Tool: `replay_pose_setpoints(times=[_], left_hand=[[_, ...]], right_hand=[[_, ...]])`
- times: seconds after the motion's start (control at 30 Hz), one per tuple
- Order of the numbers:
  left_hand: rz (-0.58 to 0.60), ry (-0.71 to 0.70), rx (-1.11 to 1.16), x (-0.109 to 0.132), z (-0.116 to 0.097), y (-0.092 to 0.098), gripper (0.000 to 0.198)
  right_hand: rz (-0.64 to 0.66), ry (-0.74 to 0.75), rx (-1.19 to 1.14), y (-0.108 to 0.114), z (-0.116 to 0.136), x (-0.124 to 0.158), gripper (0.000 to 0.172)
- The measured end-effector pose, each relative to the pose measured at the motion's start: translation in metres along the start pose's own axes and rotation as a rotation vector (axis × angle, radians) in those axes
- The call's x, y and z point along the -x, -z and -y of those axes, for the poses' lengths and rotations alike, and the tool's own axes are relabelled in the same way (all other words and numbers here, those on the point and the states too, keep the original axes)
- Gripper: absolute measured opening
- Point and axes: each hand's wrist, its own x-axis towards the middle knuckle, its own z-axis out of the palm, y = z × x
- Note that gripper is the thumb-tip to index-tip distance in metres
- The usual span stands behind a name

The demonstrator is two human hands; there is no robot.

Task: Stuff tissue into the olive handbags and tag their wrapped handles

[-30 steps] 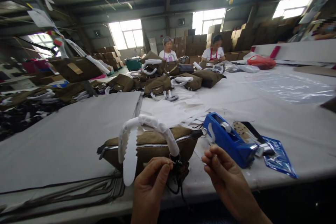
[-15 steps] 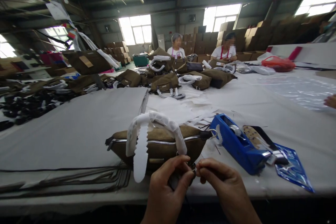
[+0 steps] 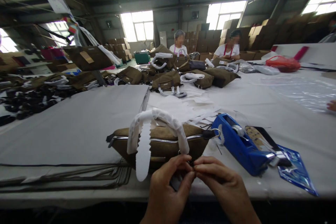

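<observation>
An olive-brown handbag (image 3: 157, 148) with a silver zip lies in front of me on the white table. Its handles (image 3: 168, 118) are wrapped in white material, and a white notched strip (image 3: 143, 154) hangs from them over the front. At the bag's lower right, my left hand (image 3: 169, 178) is closed, thumb and forefinger pinching. My right hand (image 3: 220, 173) is closed too, its fingertips meeting the left ones. Whatever sits between the fingertips is small, dark and mostly covered by them.
Right of the bag stands a blue tape dispenser (image 3: 240, 147), beside a dark phone-like object (image 3: 265, 140) and a blue packet (image 3: 298, 169). Several brown bags (image 3: 166, 79) are piled farther back. Two people sit beyond them. Another person's hand (image 3: 331, 105) shows at the right edge.
My right hand's fingers have come in against my left fingertips, covering the small dark part seen between them before. The bag stays in place; the view has shifted slightly.
</observation>
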Motion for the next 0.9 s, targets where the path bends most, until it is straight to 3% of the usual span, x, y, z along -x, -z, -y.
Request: replay_pose_setpoints(times=[0.33, 0.6, 0.67, 0.8, 0.83, 0.9], left_hand=[[0.021, 0.014, -0.035, 0.000, 0.003, 0.003, 0.012], [0.012, 0.023, -0.049, -0.002, 0.011, 0.002, 0.009], [-0.052, 0.021, -0.040, 0.002, 0.015, 0.002, 0.013], [-0.388, 0.070, -0.022, 0.021, 0.024, 0.001, 0.023], [-0.439, 0.100, -0.007, 0.027, 0.026, 0.000, 0.021], [-0.414, 0.156, -0.005, 0.039, 0.030, -0.004, 0.022]], right_hand=[[0.017, -0.044, -0.178, -0.010, 0.004, -0.004, 0.003], [0.043, -0.035, -0.099, -0.012, -0.002, 0.000, 0.005], [0.018, -0.036, -0.015, -0.006, -0.003, 0.002, 0.012], [-0.228, -0.029, 0.176, 0.010, -0.010, 0.008, 0.024], [-0.241, -0.035, 0.205, 0.012, -0.013, 0.010, 0.023], [-0.164, -0.058, 0.238, 0.012, -0.020, 0.014, 0.022]])
